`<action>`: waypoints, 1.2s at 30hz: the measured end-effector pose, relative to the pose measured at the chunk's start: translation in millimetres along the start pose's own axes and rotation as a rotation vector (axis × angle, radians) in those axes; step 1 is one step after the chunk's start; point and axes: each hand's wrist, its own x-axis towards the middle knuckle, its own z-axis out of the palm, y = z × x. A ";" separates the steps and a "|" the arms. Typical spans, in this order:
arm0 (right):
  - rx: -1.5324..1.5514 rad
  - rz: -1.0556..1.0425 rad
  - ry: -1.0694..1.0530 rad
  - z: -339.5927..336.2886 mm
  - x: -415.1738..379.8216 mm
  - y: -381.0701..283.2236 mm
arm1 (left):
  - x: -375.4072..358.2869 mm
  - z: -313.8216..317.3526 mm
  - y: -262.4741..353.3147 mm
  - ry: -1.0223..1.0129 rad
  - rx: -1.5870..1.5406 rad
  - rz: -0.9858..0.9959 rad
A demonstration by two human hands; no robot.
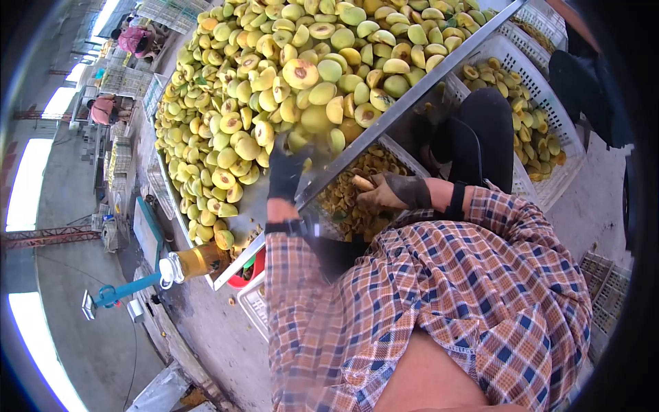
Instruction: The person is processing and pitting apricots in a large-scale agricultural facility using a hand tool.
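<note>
My left hand (287, 170), in a dark glove and smeared by motion, is at the near edge of a big heap of halved yellow-green peaches (302, 72). Its fingertips overlap the lowest fruit there, and I cannot tell whether they grip any. The heap lies on a metal-rimmed table (412, 96). On the near side of that rim, my right hand (392, 191), in a worn grey-brown glove, is closed around a tool with a short wooden handle (362, 182); its working end is hidden. Below that hand is a crate of brownish fruit scraps (353, 213).
White crates of peach halves (542, 154) stand on the right, beside another person's dark-clad leg (583, 96). A jar of amber liquid (195, 263) is at the table's left corner, near a red bucket (241, 278). Two people in pink (136, 41) work far off among stacked crates (127, 81).
</note>
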 end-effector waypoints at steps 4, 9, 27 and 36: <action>1.138 0.019 -0.477 6.4 32.0 27.0 | -46.3 -11.9 13.3 -0.013 -1.019 -0.286; 0.395 -0.232 -0.185 21.2 3.4 -63.5 | -94.4 -7.7 2.0 0.226 0.233 0.468; 0.288 -0.280 -0.283 9.9 35.4 -15.0 | -114.7 0.8 55.1 0.008 -0.051 0.263; -0.149 -0.602 -0.303 32.8 24.8 -25.1 | -109.2 -0.8 86.6 -0.099 -0.632 -0.198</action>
